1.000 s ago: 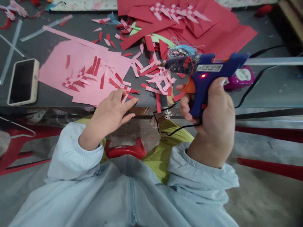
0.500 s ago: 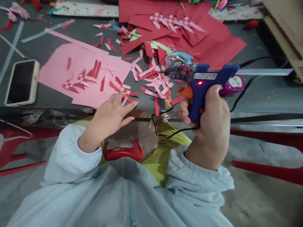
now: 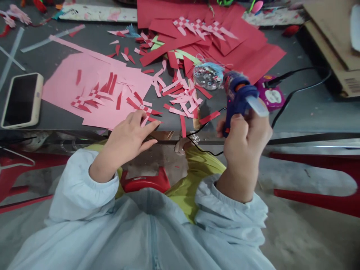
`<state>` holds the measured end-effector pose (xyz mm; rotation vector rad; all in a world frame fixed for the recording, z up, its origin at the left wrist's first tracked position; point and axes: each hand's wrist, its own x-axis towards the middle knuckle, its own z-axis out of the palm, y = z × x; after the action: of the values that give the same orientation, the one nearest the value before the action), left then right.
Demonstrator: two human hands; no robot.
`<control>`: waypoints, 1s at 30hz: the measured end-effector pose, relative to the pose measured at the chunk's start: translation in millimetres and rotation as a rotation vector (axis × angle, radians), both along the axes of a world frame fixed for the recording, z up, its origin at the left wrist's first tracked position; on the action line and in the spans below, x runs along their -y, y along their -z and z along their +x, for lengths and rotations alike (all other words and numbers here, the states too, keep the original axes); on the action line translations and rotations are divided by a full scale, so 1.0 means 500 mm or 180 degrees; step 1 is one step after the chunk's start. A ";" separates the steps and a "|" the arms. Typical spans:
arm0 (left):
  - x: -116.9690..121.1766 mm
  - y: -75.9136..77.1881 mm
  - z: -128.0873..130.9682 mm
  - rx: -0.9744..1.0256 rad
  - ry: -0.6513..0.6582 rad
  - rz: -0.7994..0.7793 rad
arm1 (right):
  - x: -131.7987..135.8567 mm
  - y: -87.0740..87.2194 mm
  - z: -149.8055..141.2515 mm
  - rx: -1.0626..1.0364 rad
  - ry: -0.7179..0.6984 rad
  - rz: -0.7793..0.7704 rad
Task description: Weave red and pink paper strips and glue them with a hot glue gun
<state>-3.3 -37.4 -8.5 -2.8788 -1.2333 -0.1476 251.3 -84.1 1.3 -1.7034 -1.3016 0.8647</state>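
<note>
My right hand (image 3: 244, 135) grips a blue hot glue gun (image 3: 237, 92) above the table's front edge. Its nozzle points away from me, and a clear glue stick (image 3: 257, 106) juts out of its back. My left hand (image 3: 128, 137) rests at the table edge with thumb and fingers apart, its fingertips on a woven red and pink paper piece (image 3: 143, 107). That piece lies over the right edge of the pink paper sheets (image 3: 67, 71). Beside it is a pile of loose red and pink paper strips (image 3: 182, 95).
A phone (image 3: 19, 99) lies at the left. Red paper sheets (image 3: 253, 56) carry more woven pieces (image 3: 199, 28) at the back. Near the glue gun are a container of small beads (image 3: 208, 77) and a purple box-like thing (image 3: 271, 93) with a black cable. Cardboard (image 3: 332, 45) stands at the right.
The glue gun has turned in my right hand, its nozzle swinging from pointing left to pointing away from me. My left hand stays on the woven paper piece.
</note>
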 end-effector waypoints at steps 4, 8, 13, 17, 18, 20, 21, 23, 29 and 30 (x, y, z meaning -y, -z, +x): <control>-0.001 -0.003 -0.001 -0.0027 -0.0006 0.0041 | 0.009 -0.003 0.008 0.0591 0.0182 0.0127; -0.004 -0.006 -0.001 -0.0028 -0.0049 -0.0004 | 0.011 0.007 0.004 0.1643 0.0948 0.0284; -0.006 -0.008 -0.001 -0.0005 -0.0095 -0.0055 | -0.005 0.036 -0.005 0.2516 0.1415 0.0081; -0.007 -0.008 0.000 0.0013 -0.0106 -0.0092 | -0.016 0.052 0.001 0.2684 0.1495 -0.0209; -0.007 -0.008 0.001 0.0020 -0.0118 -0.0114 | -0.017 0.055 0.003 0.2697 0.1526 -0.0232; -0.009 -0.007 0.003 0.0067 -0.0178 -0.0145 | -0.020 0.060 0.006 0.2690 0.1569 -0.0225; -0.010 -0.006 0.003 0.0121 -0.0221 -0.0161 | -0.022 0.063 0.006 0.2677 0.1579 -0.0210; -0.015 -0.005 0.001 0.0310 -0.0319 -0.0239 | -0.025 0.066 0.005 0.2636 0.1570 -0.0184; -0.038 -0.007 -0.013 0.1278 -0.0472 -0.0723 | -0.033 0.068 -0.008 0.2556 0.1466 -0.0037; -0.040 -0.009 -0.016 0.1433 -0.0497 -0.0753 | -0.034 0.068 -0.011 0.2580 0.1444 0.0007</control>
<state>-11.1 -17.2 -4.2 -3.0305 -1.6363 -0.7291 245.8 -67.1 -32.5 -2.3300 -1.2929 -0.1268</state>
